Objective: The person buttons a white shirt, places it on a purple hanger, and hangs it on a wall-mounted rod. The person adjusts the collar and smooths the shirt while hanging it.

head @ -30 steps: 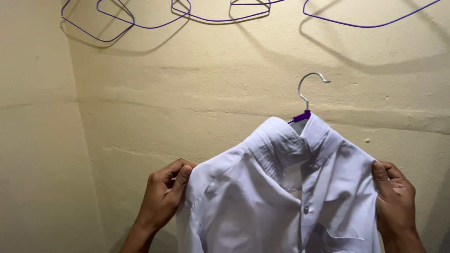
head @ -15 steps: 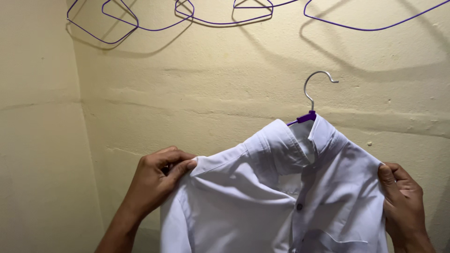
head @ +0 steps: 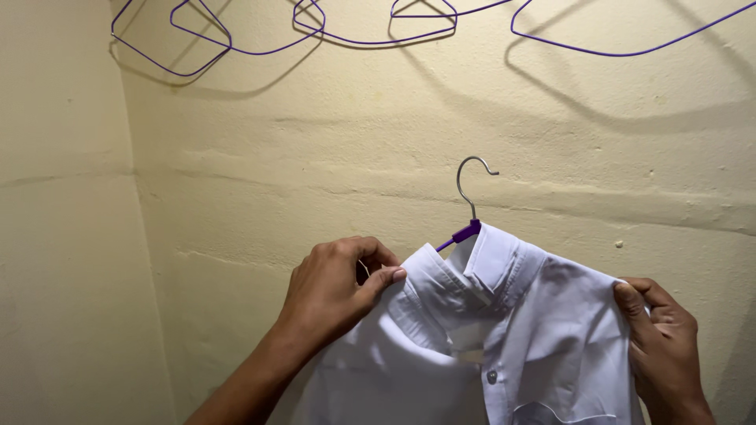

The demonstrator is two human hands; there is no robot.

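We hold a white collared shirt (head: 504, 346) up in front of a cream plaster wall (head: 315, 173). The shirt sits on a purple hanger (head: 465, 233) with a grey metal hook (head: 471, 182); the hook points upward and hangs on nothing, clear of the wall.

Our left hand (head: 335, 295) is closed on the shirt's left shoulder, just beside the collar (head: 472, 271). The thumb presses on the front of the cloth and the curled fingers lie behind it. Our right hand (head: 661, 350) is closed on the opposite shoulder edge, thumb on the front and fingers wrapped behind the seam. The two hands are well apart, one at each shoulder, with the collar and hanger neck between them.

The collar is folded down and stands open at the front. One button (head: 491, 378) shows on the placket below it, and the top edge of a chest pocket (head: 563, 415) shows at the lower edge of the view. The cloth is creased near the left shoulder.

Several empty purple wire hangers (head: 370, 31) hang in a row along the top of the wall and cast shadows on it. A wall corner (head: 130, 157) runs down the left side.
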